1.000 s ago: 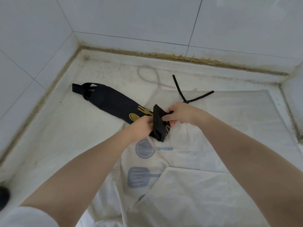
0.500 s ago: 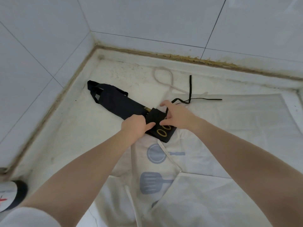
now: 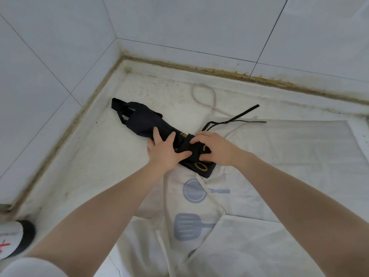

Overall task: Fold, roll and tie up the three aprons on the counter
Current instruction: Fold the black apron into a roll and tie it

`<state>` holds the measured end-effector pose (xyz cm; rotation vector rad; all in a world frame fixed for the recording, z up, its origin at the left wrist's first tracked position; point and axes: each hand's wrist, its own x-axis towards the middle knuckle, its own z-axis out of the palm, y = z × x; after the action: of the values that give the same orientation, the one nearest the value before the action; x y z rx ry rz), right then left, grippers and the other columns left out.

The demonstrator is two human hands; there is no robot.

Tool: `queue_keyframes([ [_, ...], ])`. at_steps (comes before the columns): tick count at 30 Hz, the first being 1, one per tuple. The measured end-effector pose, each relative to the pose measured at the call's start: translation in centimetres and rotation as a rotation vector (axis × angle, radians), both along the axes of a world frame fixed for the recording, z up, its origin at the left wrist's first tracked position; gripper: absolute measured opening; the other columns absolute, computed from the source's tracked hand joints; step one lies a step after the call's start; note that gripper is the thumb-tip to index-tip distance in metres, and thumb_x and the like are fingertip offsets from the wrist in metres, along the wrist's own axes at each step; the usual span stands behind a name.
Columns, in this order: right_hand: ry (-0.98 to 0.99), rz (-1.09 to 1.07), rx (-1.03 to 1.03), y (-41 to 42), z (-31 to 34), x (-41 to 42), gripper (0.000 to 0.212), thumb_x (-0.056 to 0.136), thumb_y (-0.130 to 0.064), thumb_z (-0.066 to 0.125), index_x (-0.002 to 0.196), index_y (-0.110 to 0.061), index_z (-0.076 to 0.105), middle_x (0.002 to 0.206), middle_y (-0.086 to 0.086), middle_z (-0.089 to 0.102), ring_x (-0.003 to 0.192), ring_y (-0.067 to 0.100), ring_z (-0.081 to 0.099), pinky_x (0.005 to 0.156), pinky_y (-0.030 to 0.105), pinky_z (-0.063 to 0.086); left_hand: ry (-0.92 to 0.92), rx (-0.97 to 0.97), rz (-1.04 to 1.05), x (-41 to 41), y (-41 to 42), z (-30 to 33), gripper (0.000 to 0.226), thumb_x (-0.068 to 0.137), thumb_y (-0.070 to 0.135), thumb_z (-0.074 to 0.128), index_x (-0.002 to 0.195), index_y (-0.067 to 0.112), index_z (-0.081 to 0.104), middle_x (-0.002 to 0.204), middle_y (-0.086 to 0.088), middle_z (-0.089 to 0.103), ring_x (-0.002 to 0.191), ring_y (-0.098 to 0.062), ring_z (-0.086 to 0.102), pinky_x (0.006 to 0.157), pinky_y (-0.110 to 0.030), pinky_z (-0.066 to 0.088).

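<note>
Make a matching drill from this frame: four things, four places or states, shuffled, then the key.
Things
1. black apron
2. white apron
3. left hand
4. black strap

Places or states
A. spread flat, printed with a blue pan and spatula
B. trailing loose on the counter behind the right hand
C. folded into a long strip, near end being rolled
D. pressing flat on the strip, fingers spread

Pairs: 1-C, 2-A, 3-D, 4-B

Black apron with gold print
</note>
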<state>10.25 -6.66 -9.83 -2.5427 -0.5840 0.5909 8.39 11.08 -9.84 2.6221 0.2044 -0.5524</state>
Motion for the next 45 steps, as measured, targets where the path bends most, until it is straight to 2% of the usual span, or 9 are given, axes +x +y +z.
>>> queue_keyframes([
  [8,-0.148,0.121,-0.421,1.8,1.8,0.1,0.058,0.086,-0.030,0.060,0.140,-0.035,0.040,0.139,0.004,0.031,0.124,0.027,0.035,0.097,0.037,0.035,-0.557,-0.671,0.551,0.8,-1.5,1.6,0.081,0.085,-0.004,0.059,0.149,0.013,0.011,0.154,-0.011,0.000,0.141,-0.015,0.011,0.088,0.007,0.008],
  [11,-0.194,0.135,-0.471,2.5,2.3,-0.5,0.047,0.088,-0.021,0.055,0.134,-0.024,0.047,0.129,0.008,0.037,0.116,0.028,0.043,0.087,0.034,0.037,-0.594,-0.760,0.712,1.4,-1.0,1.5,0.076,0.084,-0.002,0.060,0.146,0.016,0.020,0.143,-0.008,0.029,0.133,-0.019,0.032,0.100,-0.009,0.027],
  [15,-0.131,0.121,-0.425,3.4,1.7,-1.2,0.038,0.088,-0.009,0.050,0.125,-0.008,0.049,0.118,0.013,0.050,0.106,0.031,0.054,0.074,0.032,0.040,-0.554,-0.984,0.740,1.6,-0.3,1.7,0.045,0.082,0.004,0.064,0.118,0.018,0.041,0.079,0.004,0.049,0.068,-0.006,0.050,0.073,-0.023,0.043],
  [20,0.107,-0.117,-0.100,2.9,1.7,-1.5,0.040,0.082,-0.007,0.048,0.122,-0.008,0.053,0.097,0.013,0.061,0.092,0.028,0.057,0.076,0.029,0.043,-0.721,-0.685,0.034,0.2,-0.8,2.3,0.035,0.080,-0.005,0.059,0.110,0.012,0.048,0.078,0.006,0.044,0.071,-0.002,0.045,0.074,-0.017,0.042],
  [24,0.607,-0.580,0.716,1.0,2.6,-1.9,0.026,0.085,0.002,0.052,0.107,-0.010,0.058,0.089,0.006,0.061,0.082,0.018,0.058,0.077,0.023,0.046,-0.686,-0.503,-0.421,-1.6,-2.1,0.8,0.056,0.078,-0.005,0.058,0.120,0.024,0.034,0.113,-0.007,0.042,0.095,-0.015,0.050,0.077,-0.029,0.047],
  [27,0.747,-0.629,1.107,-0.8,2.2,-2.4,0.041,0.089,0.008,0.046,0.117,-0.021,0.055,0.106,0.003,0.065,0.098,0.017,0.063,0.089,0.031,0.049,-0.565,-0.494,-0.428,-2.5,-2.4,-1.3,0.069,0.078,-0.007,0.059,0.130,0.023,0.026,0.130,-0.014,0.034,0.105,-0.028,0.054,0.084,-0.041,0.051],
  [35,0.681,-0.697,1.089,-1.3,0.6,-3.3,0.034,0.092,0.009,0.042,0.122,0.001,0.054,0.116,0.014,0.063,0.104,0.022,0.062,0.091,0.027,0.051,-0.286,-1.024,0.143,-3.1,-3.3,-2.3,0.069,0.068,0.002,0.077,0.101,0.032,0.024,0.115,0.002,0.034,0.102,-0.024,0.057,0.091,-0.033,0.051],
  [41,0.796,-0.687,1.379,-3.5,1.2,-3.7,0.018,0.053,0.003,0.050,0.052,-0.014,0.057,0.070,0.002,0.060,0.086,0.021,0.056,0.088,0.031,0.041,-0.144,-0.524,-0.177,-2.4,-2.9,-1.3,0.050,0.069,0.025,0.081,0.111,0.015,0.056,0.117,0.005,0.038,0.106,-0.006,0.048,0.094,-0.013,0.034],
  [45,0.816,-0.702,1.417,-7.0,2.4,-4.2,0.031,0.030,-0.018,0.079,0.055,-0.010,0.062,0.075,0.009,0.055,0.081,0.026,0.054,0.085,0.033,0.044,-0.157,-0.361,-0.364,-2.9,-3.7,-0.9,0.069,0.069,0.029,0.081,0.128,0.012,0.050,0.122,0.000,0.034,0.119,-0.013,0.036,0.097,-0.012,0.025],
])
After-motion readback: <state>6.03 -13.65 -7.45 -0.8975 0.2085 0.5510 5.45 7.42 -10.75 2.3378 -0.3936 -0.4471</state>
